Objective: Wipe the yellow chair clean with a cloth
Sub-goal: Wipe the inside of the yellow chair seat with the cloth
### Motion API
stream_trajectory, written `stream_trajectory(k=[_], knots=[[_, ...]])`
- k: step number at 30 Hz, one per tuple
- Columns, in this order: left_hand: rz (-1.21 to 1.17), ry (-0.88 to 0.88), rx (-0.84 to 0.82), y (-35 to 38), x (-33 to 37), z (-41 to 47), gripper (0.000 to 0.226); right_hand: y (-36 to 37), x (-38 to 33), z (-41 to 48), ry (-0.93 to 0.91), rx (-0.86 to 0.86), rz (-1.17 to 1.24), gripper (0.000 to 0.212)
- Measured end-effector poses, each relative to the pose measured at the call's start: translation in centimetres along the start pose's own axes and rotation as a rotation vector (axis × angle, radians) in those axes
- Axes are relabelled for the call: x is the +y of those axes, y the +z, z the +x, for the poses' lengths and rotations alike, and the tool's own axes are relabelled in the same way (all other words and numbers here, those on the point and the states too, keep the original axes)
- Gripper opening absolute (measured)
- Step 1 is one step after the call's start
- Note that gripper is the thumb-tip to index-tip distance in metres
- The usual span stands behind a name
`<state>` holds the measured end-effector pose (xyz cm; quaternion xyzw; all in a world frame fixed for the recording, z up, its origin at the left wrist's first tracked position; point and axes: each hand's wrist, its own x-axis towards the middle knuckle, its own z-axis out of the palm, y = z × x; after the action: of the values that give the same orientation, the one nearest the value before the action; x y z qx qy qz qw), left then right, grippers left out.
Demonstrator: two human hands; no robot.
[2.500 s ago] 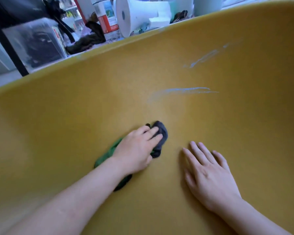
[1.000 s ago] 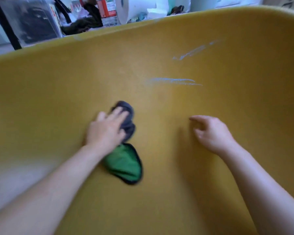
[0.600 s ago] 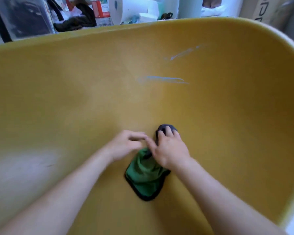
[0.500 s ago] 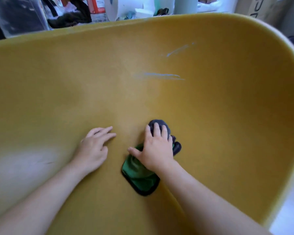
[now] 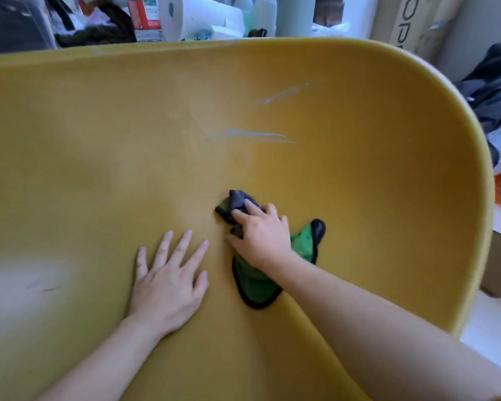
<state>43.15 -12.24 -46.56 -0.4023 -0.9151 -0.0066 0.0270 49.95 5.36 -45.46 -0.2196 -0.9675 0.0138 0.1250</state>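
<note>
Pale scratches [image 5: 255, 136] are showing on the yellow chair [image 5: 359, 169], clutter behind it. The right hand [image 5: 262, 237] is pressing the green cloth [image 5: 255, 282] down; the left hand [image 5: 168, 282] is lying flat, fingers spread.

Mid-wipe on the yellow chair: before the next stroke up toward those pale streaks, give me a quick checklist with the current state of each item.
1. Cloth under the working hand: ok. The right hand presses the green and grey cloth onto the chair shell.
2. Chair braced: ok. The left hand lies flat, fingers spread, on the seat beside the cloth.
3. Streaks cleaned: not ok. The lower pale streak and the upper streak both show on the backrest.
4. Path from cloth to streaks clear: ok. Only bare yellow surface lies between.
5. Cloth spread flat: not ok. It is bunched, with corners sticking out.
6. Cloth damp enough: cannot tell.
</note>
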Motion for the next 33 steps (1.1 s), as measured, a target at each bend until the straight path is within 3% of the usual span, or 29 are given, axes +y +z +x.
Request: stream_trajectory(k=[2, 5, 8, 12, 14, 15, 19, 22, 24, 26, 28, 29, 31, 33], knots=[[0.009, -0.003, 0.006, 0.0, -0.4, -0.1, 0.065, -2.7, 5.2, 0.2, -0.066, 0.025, -0.134, 0.029], [0.025, -0.002, -0.006, -0.2, -0.1, -0.1, 0.067, -7.7, 15.9, -0.3, 0.185, 0.163, -0.29, 0.031], [0.009, -0.023, -0.048, -0.8, 0.6, -0.2, 0.064, -7.3, 14.2, -1.1, 0.368, 0.252, -0.173, 0.026], [-0.103, -0.022, -0.068, -1.1, 4.0, 0.9, 0.056, -1.0, 2.5, -1.9, 0.015, -0.027, -0.031, 0.034], [-0.153, 0.03, -0.069, -0.8, 6.1, 1.1, 0.055, -2.2, 4.6, -2.2, -0.141, -0.053, -0.095, 0.028], [-0.165, 0.05, -0.068, -0.4, 6.8, 1.1, 0.055, -3.8, 7.8, -2.3, -0.128, -0.041, -0.162, 0.028], [-0.101, 0.105, -0.08, -0.2, 6.3, 1.3, 0.054, -12.7, 21.1, -2.5, 0.199, 0.158, -0.337, 0.03], [-0.143, 0.139, -0.107, -0.7, 7.6, 2.3, 0.052, -11.0, 18.1, -2.4, 0.345, 0.274, -0.305, 0.023], [-0.205, 0.162, -0.078, -0.6, 9.3, 3.2, 0.051, -5.8, 12.1, -3.5, 0.253, 0.163, -0.213, 0.029], [-0.24, 0.155, -0.028, -0.3, 10.3, 3.8, 0.05, -3.1, 8.2, -5.4, 0.028, -0.02, -0.091, 0.037], [-0.219, 0.185, 0.018, 0.5, 10.3, 3.8, 0.054, -6.3, 10.7, -6.0, -0.084, -0.151, -0.066, 0.039], [-0.222, 0.213, 0.045, 0.9, 10.1, 3.7, 0.056, -8.6, 13.7, -5.7, -0.055, -0.18, -0.102, 0.039], [-0.228, 0.243, 0.08, 1.2, 10.0, 3.5, 0.055, -13.8, 20.1, -4.6, 0.078, -0.094, -0.275, 0.035], [-0.23, 0.233, 0.077, 1.4, 10.3, 3.6, 0.054, -16.9, 23.1, -3.4, 0.228, 0.176, -0.406, 0.03]])
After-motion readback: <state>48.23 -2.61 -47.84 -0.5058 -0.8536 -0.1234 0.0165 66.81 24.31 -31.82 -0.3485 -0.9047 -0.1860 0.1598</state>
